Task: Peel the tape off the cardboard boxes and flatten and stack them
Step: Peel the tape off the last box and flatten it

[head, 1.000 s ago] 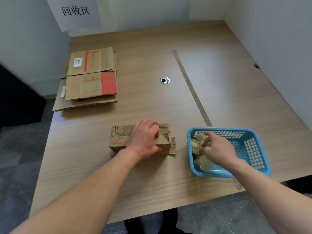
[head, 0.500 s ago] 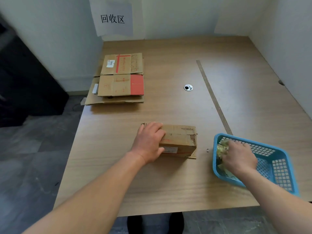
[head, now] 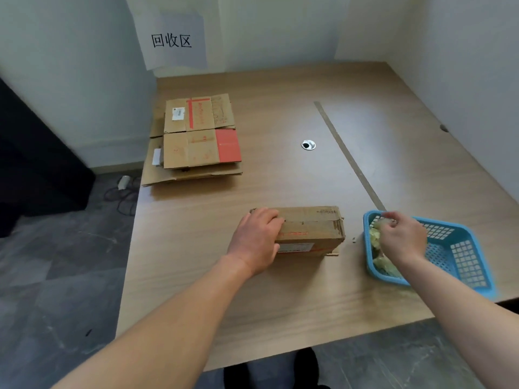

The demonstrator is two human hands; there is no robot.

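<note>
The cardboard box (head: 311,231) lies on its side at lower centre of the frame, on the wooden counter (head: 280,304), still in its box shape and not flattened. The left hand (head: 258,242) covers its left end, fingers curled over the top edge, so this grip is closed on the box. Just right of the box lies a small scrap (head: 354,240), and beyond it, at lower right, a blue basket (head: 460,248) holds crumpled wads of tape (head: 384,265). The right hand (head: 401,237) hangs over the basket's left part with its fingers bunched near the far corner (something pale shows at the fingertips, but I cannot tell whether the grip has hold of it).

At upper left, well apart from the box, sits a stack of flattened boxes (head: 196,138), the top one partly red. A paper sign (head: 171,40) hangs on the wall above it. A round hole (head: 308,144) and a long thin strip (head: 351,161) mark the counter at centre right.
</note>
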